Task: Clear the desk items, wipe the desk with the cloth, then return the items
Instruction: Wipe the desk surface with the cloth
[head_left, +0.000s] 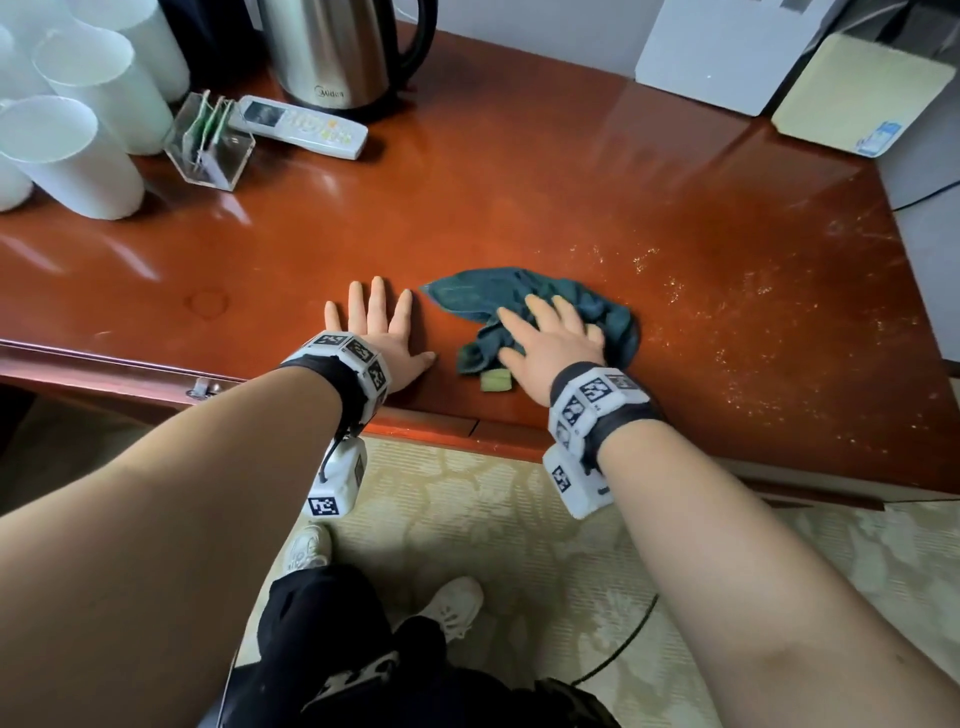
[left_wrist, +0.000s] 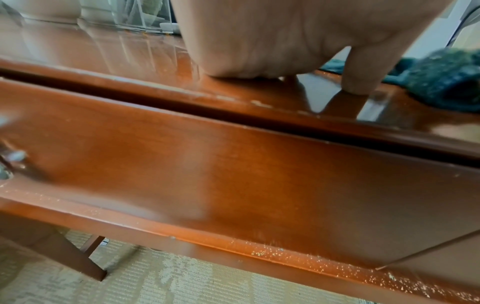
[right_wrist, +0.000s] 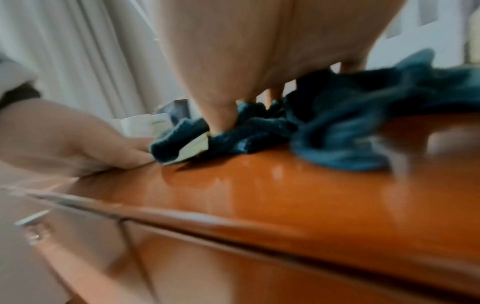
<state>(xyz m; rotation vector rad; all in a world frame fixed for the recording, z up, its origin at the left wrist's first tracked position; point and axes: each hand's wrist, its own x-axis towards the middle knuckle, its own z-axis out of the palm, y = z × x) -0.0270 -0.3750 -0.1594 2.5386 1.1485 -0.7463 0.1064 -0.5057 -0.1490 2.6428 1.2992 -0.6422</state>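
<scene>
A crumpled dark teal cloth (head_left: 587, 306) (right_wrist: 337, 123) (left_wrist: 446, 82) lies near the front edge of the glossy red-brown desk (head_left: 519, 197). My right hand (head_left: 545, 338) presses flat on the cloth with its fingers spread. A pale tag (head_left: 496, 380) (right_wrist: 193, 149) sticks out from under the cloth. Just left of it, my left hand (head_left: 382, 332) rests palm down on the bare desk (left_wrist: 130, 61), fingers straight. Pushed to the back left stand several white paper cups (head_left: 78, 150), a clear acrylic holder (head_left: 210, 140), a white remote (head_left: 298, 126) and a steel kettle (head_left: 332, 49).
Pale crumbs (head_left: 727, 322) speckle the desk's right half. A white box (head_left: 727, 52) and a cream box (head_left: 857, 93) sit at the back right. Below the desk edge is a drawer front (left_wrist: 233, 174) with a metal handle (left_wrist: 10, 162). Patterned carpet (head_left: 467, 519) and my shoes are below.
</scene>
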